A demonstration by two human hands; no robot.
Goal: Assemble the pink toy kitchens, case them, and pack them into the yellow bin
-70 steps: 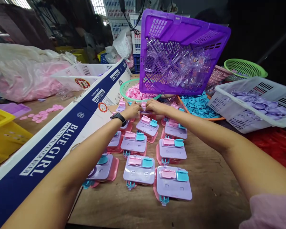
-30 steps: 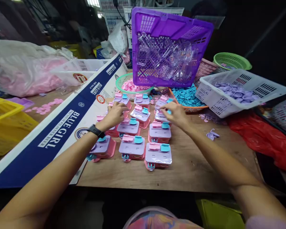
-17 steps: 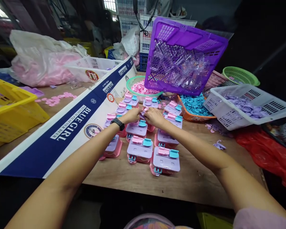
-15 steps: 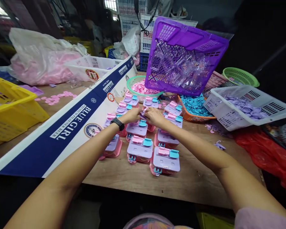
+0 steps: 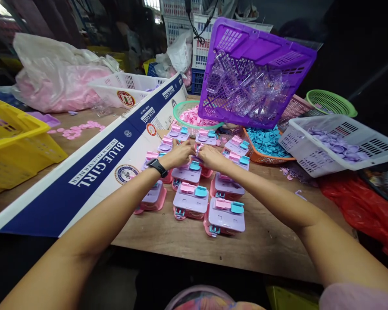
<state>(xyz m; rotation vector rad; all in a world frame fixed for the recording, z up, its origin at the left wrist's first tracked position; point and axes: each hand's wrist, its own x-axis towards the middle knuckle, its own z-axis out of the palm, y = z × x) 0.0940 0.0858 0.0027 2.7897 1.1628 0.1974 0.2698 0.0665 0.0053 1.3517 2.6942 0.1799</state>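
Both hands meet over a box in the middle of the group of small toy-like boxes, which have pink bases and purple lids with pink and blue flaps. My left hand (image 5: 180, 155), with a black watch (image 5: 158, 168) on the wrist, has its fingers bent and their tips at that box's lid. My right hand (image 5: 211, 157) is closed, fingertips pinched beside the left ones around a small pinkish-purple part too hidden to name. Nearest below the hands is a purple-lidded box (image 5: 186, 174). Closer to me stand another box (image 5: 190, 203) and a box (image 5: 226, 218) to its right.
A printed cardboard sheet (image 5: 100, 163) slants along the left, beside a yellow crate (image 5: 22, 146). Behind stand a green basket (image 5: 181, 113) of pink parts and a tilted purple crate (image 5: 265, 45) of clear parts. To the right are an orange basket (image 5: 257, 156) and a white crate (image 5: 297, 150).
My left hand's fingers have lifted and bent a little, and my right hand has closed more tightly at the same box. The view has shifted slightly; the boxes stay in place.
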